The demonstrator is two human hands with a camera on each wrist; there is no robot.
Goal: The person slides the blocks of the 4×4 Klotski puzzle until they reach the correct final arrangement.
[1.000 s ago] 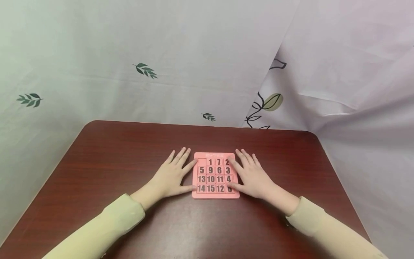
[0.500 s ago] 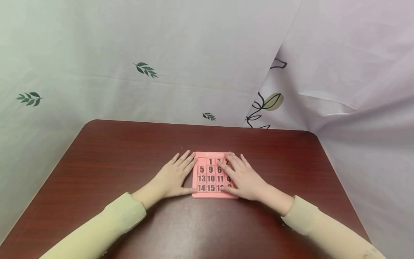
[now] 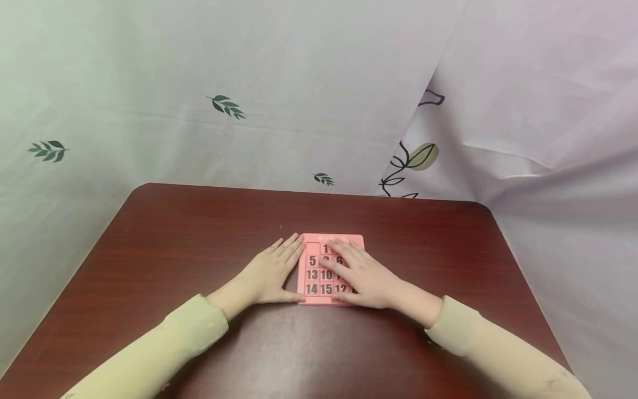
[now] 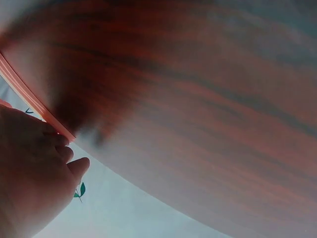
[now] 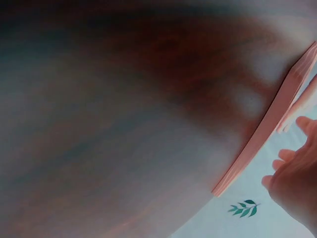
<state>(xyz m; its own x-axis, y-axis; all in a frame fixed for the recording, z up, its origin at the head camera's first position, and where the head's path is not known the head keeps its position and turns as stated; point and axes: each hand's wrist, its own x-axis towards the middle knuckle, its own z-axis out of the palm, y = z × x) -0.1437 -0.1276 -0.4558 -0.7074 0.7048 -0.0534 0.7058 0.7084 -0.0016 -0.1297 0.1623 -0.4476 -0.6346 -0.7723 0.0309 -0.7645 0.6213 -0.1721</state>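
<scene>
In the head view a pink sliding number puzzle (image 3: 311, 288) lies flat on the dark red table, its upper-left slot without a tile. Black digits such as 5, 13, 10, 14 and 15 show on its tiles. My left hand (image 3: 266, 275) is along its left side, fingers extended, fingertips and thumb at the frame's edge. Spread over the right half is my right hand (image 3: 374, 280), fingers straight, hiding several tiles. Both wrist views catch the puzzle's side edge (image 4: 37, 101) (image 5: 267, 116) low against the tabletop, with the hands partly in shadow.
The reddish-brown wooden table (image 3: 199, 233) has rounded far corners. Behind it hangs a pale cloth (image 3: 279, 83) with green leaf prints, and a fold (image 3: 523, 111) of cloth drapes at the right.
My right hand has slid leftward from the puzzle's right edge to over its tiles, covering more of them. My left hand's fingers have drawn closer together along the left edge.
</scene>
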